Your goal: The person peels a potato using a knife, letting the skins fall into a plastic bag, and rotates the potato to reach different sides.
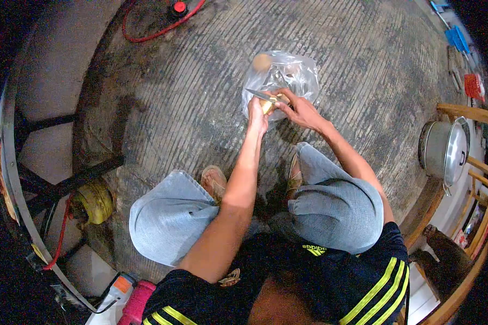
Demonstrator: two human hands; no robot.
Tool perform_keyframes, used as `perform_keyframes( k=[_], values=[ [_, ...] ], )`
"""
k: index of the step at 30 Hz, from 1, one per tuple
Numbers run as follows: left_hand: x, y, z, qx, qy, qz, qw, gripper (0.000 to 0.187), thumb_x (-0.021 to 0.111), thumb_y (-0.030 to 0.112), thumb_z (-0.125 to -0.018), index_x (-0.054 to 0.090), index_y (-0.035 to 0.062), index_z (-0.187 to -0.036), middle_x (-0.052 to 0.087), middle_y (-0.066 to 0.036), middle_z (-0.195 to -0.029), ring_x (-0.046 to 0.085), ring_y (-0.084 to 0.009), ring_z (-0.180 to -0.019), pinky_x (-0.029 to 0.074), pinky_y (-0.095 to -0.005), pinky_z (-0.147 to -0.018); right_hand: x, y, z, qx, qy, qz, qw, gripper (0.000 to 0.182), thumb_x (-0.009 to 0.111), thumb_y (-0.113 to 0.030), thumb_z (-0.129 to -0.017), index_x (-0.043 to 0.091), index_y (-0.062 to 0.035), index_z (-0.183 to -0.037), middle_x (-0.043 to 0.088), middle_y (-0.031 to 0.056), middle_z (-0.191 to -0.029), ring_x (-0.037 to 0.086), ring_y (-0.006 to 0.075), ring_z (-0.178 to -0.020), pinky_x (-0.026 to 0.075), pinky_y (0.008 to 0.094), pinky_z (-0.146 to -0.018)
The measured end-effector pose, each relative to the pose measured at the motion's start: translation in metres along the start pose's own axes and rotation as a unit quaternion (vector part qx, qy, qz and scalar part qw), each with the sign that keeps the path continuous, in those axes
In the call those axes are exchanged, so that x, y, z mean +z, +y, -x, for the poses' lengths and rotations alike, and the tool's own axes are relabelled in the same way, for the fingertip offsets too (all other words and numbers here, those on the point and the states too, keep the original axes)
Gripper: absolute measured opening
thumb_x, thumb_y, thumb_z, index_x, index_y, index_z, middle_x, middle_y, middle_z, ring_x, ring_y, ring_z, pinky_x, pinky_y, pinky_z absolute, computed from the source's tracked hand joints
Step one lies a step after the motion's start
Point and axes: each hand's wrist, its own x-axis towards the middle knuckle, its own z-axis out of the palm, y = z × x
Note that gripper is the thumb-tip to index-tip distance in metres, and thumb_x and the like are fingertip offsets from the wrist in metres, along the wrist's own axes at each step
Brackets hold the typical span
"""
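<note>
Thin lines run all over the gray floor (pixel 200 81), and dark marks spot it. On it lies a clear bag (pixel 305 81), shiny and full of creases. At the far left part of the bag is a round tan ball (pixel 262 63). I cannot tell what it is, or if it is in the bag or under it.

Both hands are at the near side of the bag, close to each other. The left hand (pixel 257 115) is curled and holds a yellow lump (pixel 266 106), so the lump is just over the near edge of the bag. The right hand (pixel 303 112) is bent around the handle end of a knife (pixel 259 95), with its fingers at the lump too. The blade lies over the top of the lump and points left. I cannot tell how deep it goes, if it cuts in at all.

Nearer than the bag, two knees in blue jeans (pixel 168 219) are spread wide, with a sandal (pixel 214 181) by each one. The dark shirt (pixel 309 271) has bright yellow stripes.

Far to the left of the bag, past it, is a red hose (pixel 146 39). Left of the bag and nearer is a yellow tank (pixel 96 200) by black bars (pixel 70 181). Well to the right of the bag is a gray pot (pixel 432 146) with a shiny lid (pixel 456 154).
</note>
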Motion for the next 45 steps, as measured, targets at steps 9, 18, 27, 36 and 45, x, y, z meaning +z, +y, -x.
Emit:
perform_keyframes(
  k=[9, 18, 27, 36, 45],
  values=[
    [0.004, -0.002, 0.005, 0.008, -0.047, -0.021, 0.999, 0.034, 0.04, 0.034, -0.088, 0.056, 0.006, -0.098, 0.06, -0.004, -0.081, 0.056, -0.0111, -0.063, 0.034, -0.0227, -0.044, -0.008, 0.011, -0.007, 0.099, -0.075, -0.085, 0.989, 0.042, 0.046, -0.035, -0.091, 0.044, -0.0087, -0.123, 0.057, 0.0189, -0.111, 0.053, 0.0344, -0.106, 0.042, 0.04, -0.09],
    [-0.007, 0.001, -0.004, 0.025, -0.013, 0.017, 0.999, 0.021, 0.045, 0.034, -0.088, 0.052, 0.0157, -0.096, 0.059, 0.001, -0.085, 0.058, -0.0125, -0.07, 0.042, -0.0268, -0.049, -0.003, 0.009, 0.0, -0.067, -0.011, -0.032, 0.997, 0.044, 0.047, -0.035, -0.091, 0.044, -0.0075, -0.124, 0.056, 0.0171, -0.109, 0.052, 0.0297, -0.097, 0.041, 0.039, -0.085],
    [-0.004, -0.003, 0.001, 0.032, -0.034, 0.045, 0.998, 0.029, 0.042, 0.04, -0.089, 0.051, 0.0129, -0.097, 0.058, -0.002, -0.084, 0.056, -0.011, -0.066, 0.038, -0.0234, -0.045, -0.009, 0.001, -0.004, 0.023, -0.054, -0.01, 0.998, 0.04, 0.047, -0.04, -0.09, 0.044, -0.0146, -0.12, 0.057, 0.0199, -0.111, 0.055, 0.0379, -0.102, 0.043, 0.0442, -0.085],
    [-0.007, 0.0, 0.005, 0.008, -0.093, 0.024, 0.995, 0.03, 0.041, 0.038, -0.089, 0.055, 0.0128, -0.097, 0.061, -0.002, -0.088, 0.058, -0.0129, -0.071, 0.044, -0.0265, -0.053, 0.0, 0.026, -0.011, -0.068, -0.042, -0.117, 0.99, 0.034, 0.045, -0.032, -0.093, 0.048, -0.0065, -0.116, 0.052, 0.0054, -0.084, 0.048, 0.0166, -0.074, 0.039, 0.031, -0.065],
    [-0.011, 0.01, -0.006, -0.013, -0.078, 0.119, 0.99, 0.024, 0.049, 0.032, -0.088, 0.054, 0.0087, -0.092, 0.06, -0.004, -0.084, 0.058, -0.017, -0.07, 0.049, -0.0297, -0.055, -0.006, 0.011, -0.003, 0.033, -0.021, -0.216, 0.976, 0.041, 0.048, -0.032, -0.092, 0.045, -0.0115, -0.127, 0.054, 0.0075, -0.096, 0.05, 0.0171, -0.085, 0.04, 0.0318, -0.074]
  ],
)
